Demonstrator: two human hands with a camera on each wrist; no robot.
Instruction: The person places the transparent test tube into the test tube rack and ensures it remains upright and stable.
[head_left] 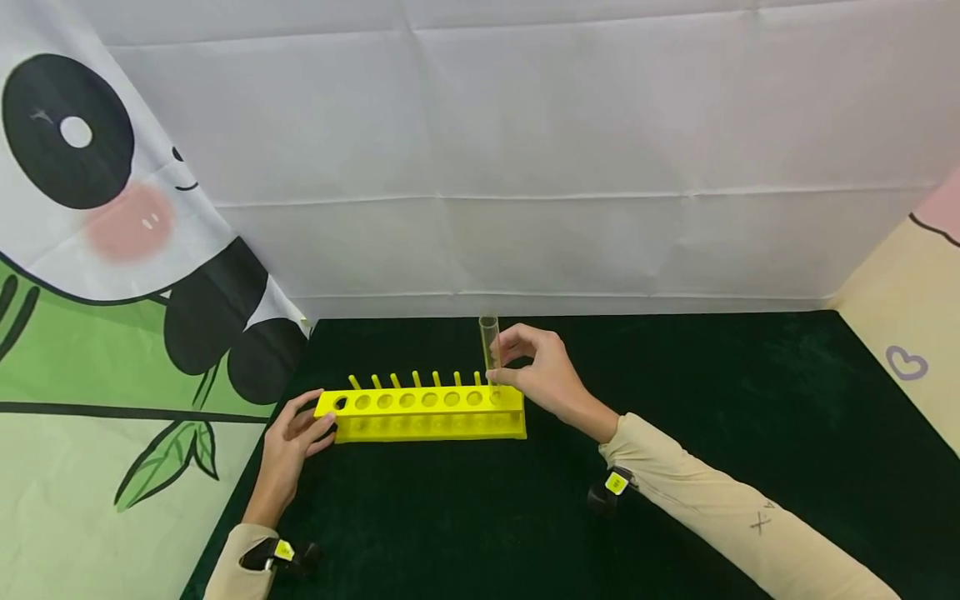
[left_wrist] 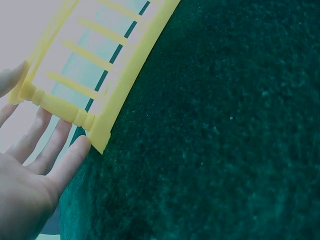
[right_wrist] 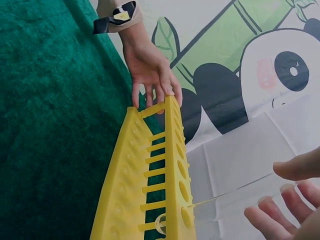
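A yellow test tube rack point(head_left: 431, 429) stands on the dark green cloth, with a row of round holes along its top and short pegs behind. At its left end my left hand point(head_left: 288, 442) grips it, thumb on the top plate and fingers against the end post point(left_wrist: 60, 107). My right hand point(head_left: 547, 375) pinches a clear glass test tube point(head_left: 489, 337) upright at the rack's right end. The tube's lower part passes through a hole there; its rounded bottom point(right_wrist: 160, 224) shows below the top plate in the right wrist view. In that view the fingers point(right_wrist: 272, 217) lie beside the tube.
Dark green cloth point(head_left: 712, 400) covers the table. White sheeting point(head_left: 562, 150) hangs behind it. A panda-print cloth point(head_left: 75, 350) borders the left side, and a cream cloth with a heart point(head_left: 907, 363) borders the right.
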